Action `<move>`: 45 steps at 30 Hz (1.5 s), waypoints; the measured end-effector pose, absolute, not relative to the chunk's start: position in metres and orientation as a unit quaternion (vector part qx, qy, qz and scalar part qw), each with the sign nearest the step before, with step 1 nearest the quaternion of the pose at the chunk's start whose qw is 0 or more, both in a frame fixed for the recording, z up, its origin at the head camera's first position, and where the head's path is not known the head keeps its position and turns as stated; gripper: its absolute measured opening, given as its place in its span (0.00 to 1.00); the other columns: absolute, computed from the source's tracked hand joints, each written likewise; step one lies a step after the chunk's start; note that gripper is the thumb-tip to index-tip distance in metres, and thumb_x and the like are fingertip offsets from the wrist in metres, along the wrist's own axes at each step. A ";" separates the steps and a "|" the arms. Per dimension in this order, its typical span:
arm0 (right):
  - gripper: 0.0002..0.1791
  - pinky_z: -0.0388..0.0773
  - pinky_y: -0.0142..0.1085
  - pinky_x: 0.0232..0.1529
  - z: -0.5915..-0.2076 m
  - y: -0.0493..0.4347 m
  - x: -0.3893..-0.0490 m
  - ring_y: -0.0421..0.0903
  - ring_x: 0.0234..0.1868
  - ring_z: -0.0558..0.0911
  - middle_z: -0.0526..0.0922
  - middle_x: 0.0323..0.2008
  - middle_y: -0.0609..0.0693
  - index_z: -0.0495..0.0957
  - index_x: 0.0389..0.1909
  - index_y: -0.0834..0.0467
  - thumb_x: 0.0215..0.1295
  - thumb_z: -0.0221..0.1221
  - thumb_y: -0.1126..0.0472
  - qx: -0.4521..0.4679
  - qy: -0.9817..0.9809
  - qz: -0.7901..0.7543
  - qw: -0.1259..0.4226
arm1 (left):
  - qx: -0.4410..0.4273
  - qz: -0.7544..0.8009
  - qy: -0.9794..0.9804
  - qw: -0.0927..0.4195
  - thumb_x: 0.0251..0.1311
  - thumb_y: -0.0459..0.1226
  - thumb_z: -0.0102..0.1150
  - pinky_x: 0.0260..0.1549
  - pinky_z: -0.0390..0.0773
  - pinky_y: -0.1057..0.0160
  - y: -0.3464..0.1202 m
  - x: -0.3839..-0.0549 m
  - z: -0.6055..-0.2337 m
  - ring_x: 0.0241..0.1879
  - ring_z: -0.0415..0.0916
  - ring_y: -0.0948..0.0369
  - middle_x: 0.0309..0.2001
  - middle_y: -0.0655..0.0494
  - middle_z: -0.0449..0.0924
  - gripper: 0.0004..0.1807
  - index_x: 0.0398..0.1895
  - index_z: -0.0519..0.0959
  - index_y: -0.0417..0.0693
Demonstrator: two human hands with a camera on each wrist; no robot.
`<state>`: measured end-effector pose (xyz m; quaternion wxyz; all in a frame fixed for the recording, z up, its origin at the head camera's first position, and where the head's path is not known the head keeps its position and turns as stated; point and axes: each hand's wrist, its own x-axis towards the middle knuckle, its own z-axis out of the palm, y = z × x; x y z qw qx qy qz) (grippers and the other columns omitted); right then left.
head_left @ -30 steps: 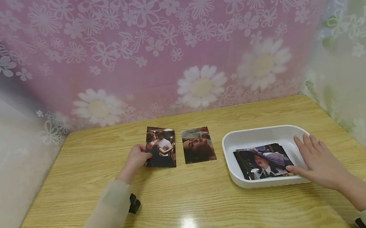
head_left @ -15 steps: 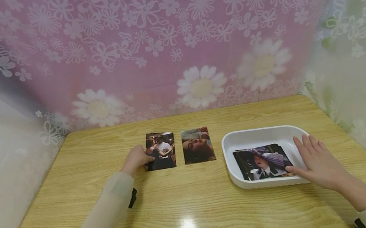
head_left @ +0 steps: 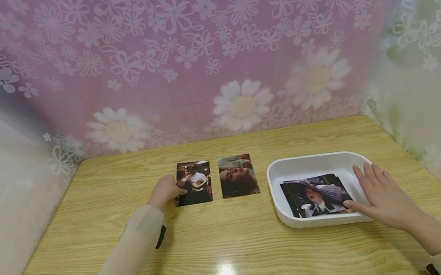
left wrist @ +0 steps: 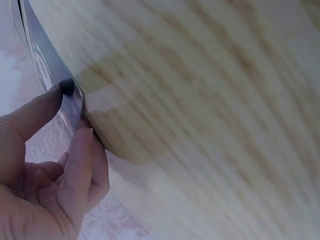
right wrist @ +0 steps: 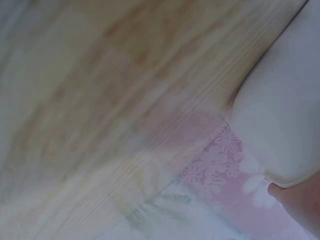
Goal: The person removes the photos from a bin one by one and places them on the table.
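Left hand pinching dark rectangular photo toward far edge of woodgrain desk, right hand loose on rounded white tray.

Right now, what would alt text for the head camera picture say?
A person's left hand pinches a photo of two people beside another photo on a wood-grain table; the right hand touches a white tray holding more photos.

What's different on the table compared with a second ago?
The couple photo has come down: its far edge dropped toward the table and nearer the person, and it now sits squarer beside the face photo. Nothing was let go; the left hand still pinches its left edge. Unchanged: the face photo, the white tray with its photos, and the right hand on its rim.
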<state>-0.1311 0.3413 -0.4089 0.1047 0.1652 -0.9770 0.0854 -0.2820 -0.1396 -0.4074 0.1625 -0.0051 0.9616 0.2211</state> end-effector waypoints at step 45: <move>0.49 0.24 0.49 0.59 -0.409 0.340 -0.130 0.63 0.63 0.32 0.45 0.59 0.79 0.38 0.65 0.70 0.58 0.53 0.44 0.171 -0.976 0.083 0.108 | 0.270 0.535 0.797 0.076 0.50 0.40 0.63 0.42 0.72 0.66 0.005 -0.257 -0.381 0.46 0.71 0.55 0.44 0.49 0.74 0.22 0.48 0.72 0.41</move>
